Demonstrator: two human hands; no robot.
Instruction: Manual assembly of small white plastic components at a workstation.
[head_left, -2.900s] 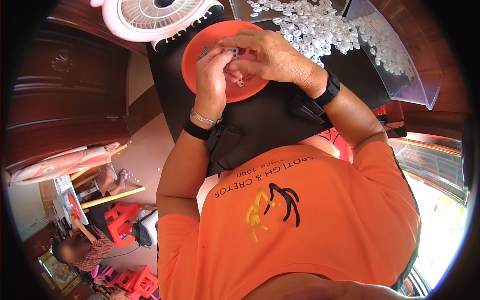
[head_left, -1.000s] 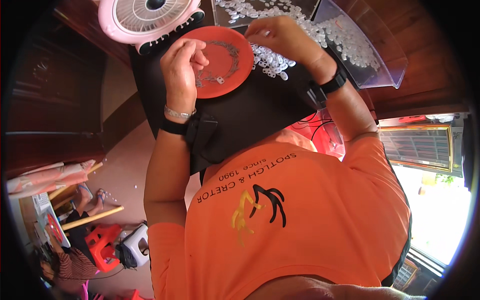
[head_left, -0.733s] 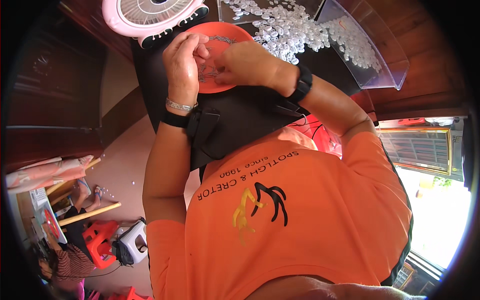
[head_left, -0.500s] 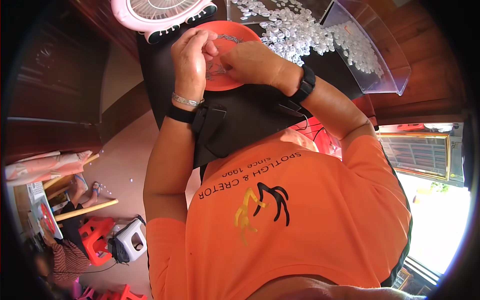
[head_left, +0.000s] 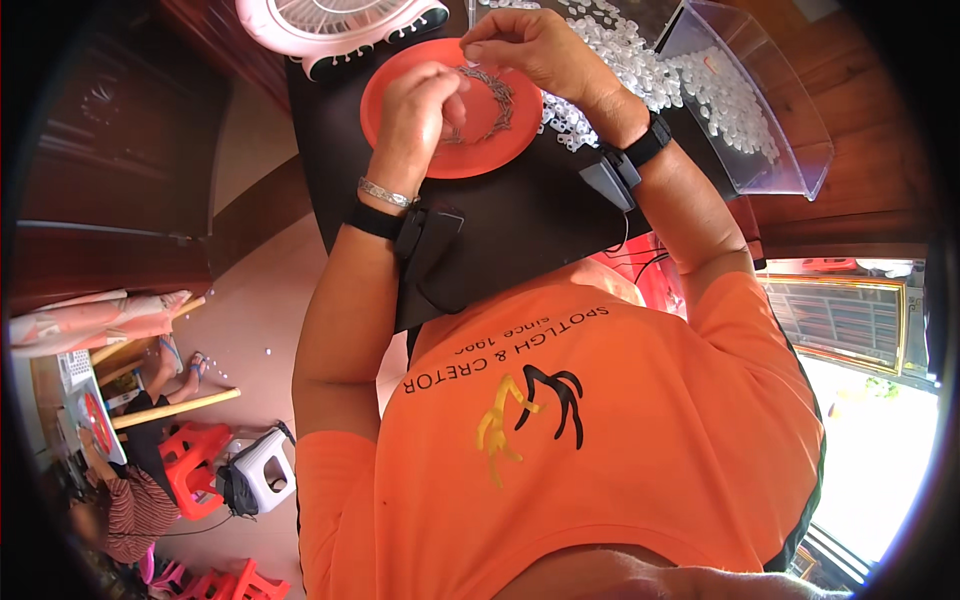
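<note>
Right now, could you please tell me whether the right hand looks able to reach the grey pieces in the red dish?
Probably yes: the right hand is over the far part of the red dish, with nothing visible blocking the nearest grey pieces; the left hand is farther left.

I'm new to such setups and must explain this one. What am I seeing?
No robot: a person works barehanded. Every picture comes from one camera on that person's head, looking down. On the black table are a red plate with grey bits in it and many white pieces; a clear tray at the right has more. A pink fan stands far left. The left hand curls over the plate; the right hand reaches its far edge. What either holds is too small or hidden to tell.
</note>
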